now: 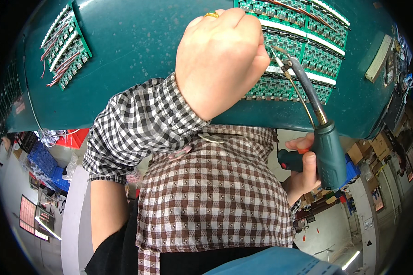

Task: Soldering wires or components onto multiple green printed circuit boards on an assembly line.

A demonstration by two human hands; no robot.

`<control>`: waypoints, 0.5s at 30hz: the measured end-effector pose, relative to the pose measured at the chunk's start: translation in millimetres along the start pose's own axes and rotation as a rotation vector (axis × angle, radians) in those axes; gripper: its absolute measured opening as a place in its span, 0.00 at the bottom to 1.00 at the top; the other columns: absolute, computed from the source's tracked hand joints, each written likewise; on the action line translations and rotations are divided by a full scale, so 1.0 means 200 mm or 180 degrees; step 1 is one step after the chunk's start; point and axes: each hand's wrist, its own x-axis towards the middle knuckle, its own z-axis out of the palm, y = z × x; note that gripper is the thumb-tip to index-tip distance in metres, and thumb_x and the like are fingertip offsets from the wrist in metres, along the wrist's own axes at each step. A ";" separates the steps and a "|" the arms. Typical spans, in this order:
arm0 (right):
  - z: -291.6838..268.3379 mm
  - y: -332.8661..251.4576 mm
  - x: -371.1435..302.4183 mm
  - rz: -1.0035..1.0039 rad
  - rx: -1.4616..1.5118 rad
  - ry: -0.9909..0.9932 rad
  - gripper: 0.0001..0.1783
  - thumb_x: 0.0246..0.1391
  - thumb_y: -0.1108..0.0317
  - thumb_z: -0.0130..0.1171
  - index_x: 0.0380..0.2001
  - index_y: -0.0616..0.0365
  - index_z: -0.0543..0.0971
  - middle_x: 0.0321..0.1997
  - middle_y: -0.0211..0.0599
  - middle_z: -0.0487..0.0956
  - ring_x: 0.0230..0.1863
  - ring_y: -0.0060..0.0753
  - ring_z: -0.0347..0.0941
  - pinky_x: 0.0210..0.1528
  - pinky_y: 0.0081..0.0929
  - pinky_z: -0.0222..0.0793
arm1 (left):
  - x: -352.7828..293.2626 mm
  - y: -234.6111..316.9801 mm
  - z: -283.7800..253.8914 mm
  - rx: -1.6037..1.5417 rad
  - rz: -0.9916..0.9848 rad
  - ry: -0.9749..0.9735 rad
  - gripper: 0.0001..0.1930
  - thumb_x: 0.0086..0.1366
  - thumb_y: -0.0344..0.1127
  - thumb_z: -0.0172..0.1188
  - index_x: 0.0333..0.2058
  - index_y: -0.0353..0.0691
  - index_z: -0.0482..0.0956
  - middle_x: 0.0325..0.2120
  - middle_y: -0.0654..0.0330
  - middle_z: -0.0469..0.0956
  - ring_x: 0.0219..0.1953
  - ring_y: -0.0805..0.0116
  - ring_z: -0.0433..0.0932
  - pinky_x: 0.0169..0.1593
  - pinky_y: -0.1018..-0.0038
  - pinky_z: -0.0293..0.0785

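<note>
My right hand (304,176) is wrapped round the grip of a dark green soldering gun (331,156) with a red trigger. Its metal barrel and thin feed tube slant up and left, the tip over a large green circuit board panel (323,59). Rows of white connectors and small dark parts cover the panel, and red and dark wires lie across its top. My left hand (222,59), with a ring on one finger, is closed over the panel's left part near the tip. Its fingertips are hidden beneath the back of the hand, so what they hold cannot be seen.
A smaller circuit board panel (66,50) with red, white and black wires lies at the left of the green work surface (128,50). At the right edge sits a pale, long block (379,58). Blue crates (48,160) and a red bin (73,139) stand beyond the table at left.
</note>
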 end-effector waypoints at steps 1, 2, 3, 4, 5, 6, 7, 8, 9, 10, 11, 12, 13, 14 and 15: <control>0.00 0.00 0.00 -0.0037 0.0003 -0.0001 0.22 0.48 0.63 0.60 0.36 0.75 0.72 0.25 0.46 0.74 0.23 0.39 0.74 0.27 0.33 0.76 | 0.00 0.00 0.00 0.0023 0.0007 -0.0011 0.05 0.43 0.28 0.59 0.17 0.40 0.71 0.18 0.58 0.71 0.23 0.59 0.73 0.31 0.66 0.70; 0.00 0.00 0.00 -0.0037 0.0005 -0.0004 0.22 0.48 0.63 0.60 0.36 0.75 0.72 0.25 0.46 0.74 0.23 0.39 0.74 0.27 0.33 0.76 | 0.00 0.00 0.00 0.0027 0.0006 -0.0010 0.05 0.43 0.28 0.59 0.17 0.40 0.71 0.18 0.58 0.71 0.23 0.59 0.73 0.31 0.66 0.70; 0.01 0.00 0.00 -0.0006 0.0003 0.0001 0.22 0.48 0.62 0.59 0.36 0.75 0.72 0.25 0.46 0.73 0.23 0.39 0.74 0.27 0.33 0.76 | 0.00 0.00 0.00 0.0022 -0.0005 0.0003 0.05 0.43 0.28 0.59 0.17 0.39 0.71 0.18 0.58 0.71 0.23 0.59 0.74 0.31 0.66 0.70; 0.01 0.00 0.00 0.0026 -0.0002 0.0014 0.22 0.48 0.62 0.59 0.36 0.75 0.72 0.24 0.46 0.73 0.23 0.39 0.74 0.27 0.32 0.76 | 0.00 0.00 0.00 0.0011 -0.0012 0.0015 0.05 0.43 0.28 0.59 0.17 0.39 0.71 0.18 0.58 0.71 0.23 0.59 0.74 0.31 0.66 0.70; 0.01 0.00 0.00 0.0025 -0.0003 0.0019 0.22 0.48 0.62 0.59 0.36 0.75 0.72 0.24 0.46 0.73 0.23 0.39 0.74 0.27 0.32 0.76 | 0.00 0.00 0.00 0.0007 -0.0009 0.0014 0.05 0.43 0.28 0.59 0.17 0.39 0.71 0.18 0.58 0.71 0.23 0.59 0.74 0.31 0.66 0.70; 0.01 0.00 0.00 -0.0004 -0.0056 -0.0006 0.22 0.48 0.62 0.59 0.36 0.75 0.72 0.24 0.46 0.73 0.23 0.38 0.74 0.27 0.32 0.76 | 0.00 0.00 0.00 0.0003 -0.0008 0.0018 0.05 0.42 0.28 0.59 0.17 0.39 0.71 0.18 0.58 0.71 0.23 0.59 0.74 0.31 0.66 0.70; 0.01 0.00 0.00 -0.0034 -0.0109 -0.0033 0.22 0.49 0.61 0.59 0.36 0.74 0.72 0.24 0.45 0.73 0.23 0.38 0.74 0.27 0.32 0.75 | 0.00 0.00 0.00 0.0002 -0.0008 0.0022 0.05 0.42 0.28 0.59 0.17 0.39 0.71 0.17 0.58 0.71 0.23 0.58 0.74 0.31 0.66 0.70; 0.01 0.00 0.00 -0.0034 -0.0107 -0.0029 0.22 0.49 0.61 0.59 0.36 0.74 0.72 0.24 0.45 0.73 0.23 0.38 0.74 0.27 0.32 0.75 | 0.00 0.00 0.01 0.0001 -0.0005 0.0020 0.05 0.42 0.28 0.59 0.17 0.39 0.71 0.17 0.58 0.71 0.23 0.58 0.74 0.31 0.66 0.70; 0.01 0.00 0.00 -0.0047 -0.0093 -0.0006 0.22 0.49 0.60 0.59 0.36 0.74 0.72 0.25 0.44 0.73 0.23 0.38 0.74 0.26 0.32 0.75 | 0.00 0.00 0.01 -0.0028 0.0008 0.0064 0.05 0.42 0.28 0.60 0.17 0.39 0.71 0.17 0.58 0.71 0.23 0.58 0.74 0.31 0.66 0.70; 0.01 0.00 0.00 -0.0061 -0.0078 0.0018 0.23 0.50 0.59 0.58 0.36 0.73 0.72 0.25 0.44 0.73 0.22 0.37 0.73 0.26 0.31 0.75 | 0.00 0.00 0.01 -0.0057 0.0023 0.0108 0.05 0.42 0.28 0.60 0.17 0.39 0.71 0.17 0.58 0.71 0.23 0.58 0.74 0.31 0.66 0.70; 0.01 0.00 0.01 -0.0060 -0.0072 0.0023 0.23 0.50 0.59 0.58 0.36 0.73 0.72 0.25 0.44 0.73 0.22 0.37 0.73 0.26 0.31 0.75 | 0.00 0.00 0.01 -0.0056 0.0030 0.0105 0.05 0.42 0.28 0.60 0.17 0.39 0.71 0.17 0.58 0.71 0.23 0.58 0.74 0.31 0.66 0.70; 0.00 0.01 0.01 -0.0044 0.0027 0.0083 0.23 0.51 0.57 0.57 0.37 0.72 0.71 0.26 0.42 0.73 0.23 0.36 0.73 0.26 0.31 0.75 | -0.01 0.00 0.01 -0.0022 0.0000 0.0099 0.05 0.42 0.27 0.60 0.17 0.40 0.71 0.17 0.58 0.71 0.23 0.58 0.74 0.31 0.66 0.70; -0.01 0.01 0.02 -0.0026 0.0129 0.0151 0.24 0.52 0.55 0.57 0.38 0.70 0.71 0.26 0.40 0.72 0.24 0.35 0.73 0.26 0.30 0.75 | 0.00 0.00 0.01 0.0010 -0.0022 0.0089 0.05 0.43 0.27 0.60 0.17 0.40 0.72 0.17 0.58 0.71 0.23 0.58 0.73 0.30 0.66 0.70; -0.03 0.01 0.03 -0.0023 0.0143 0.0162 0.24 0.52 0.55 0.57 0.38 0.70 0.71 0.26 0.40 0.72 0.24 0.35 0.73 0.26 0.30 0.75 | 0.00 0.00 0.00 0.0014 -0.0008 0.0079 0.05 0.43 0.27 0.60 0.17 0.40 0.72 0.17 0.58 0.71 0.23 0.58 0.73 0.30 0.66 0.70; -0.04 0.02 0.05 0.0054 0.0267 0.0250 0.25 0.52 0.53 0.57 0.38 0.69 0.71 0.27 0.39 0.72 0.25 0.33 0.72 0.26 0.29 0.75 | -0.01 0.00 -0.01 -0.0002 -0.0064 -0.0226 0.05 0.45 0.26 0.61 0.21 0.40 0.73 0.19 0.60 0.72 0.23 0.62 0.74 0.30 0.69 0.70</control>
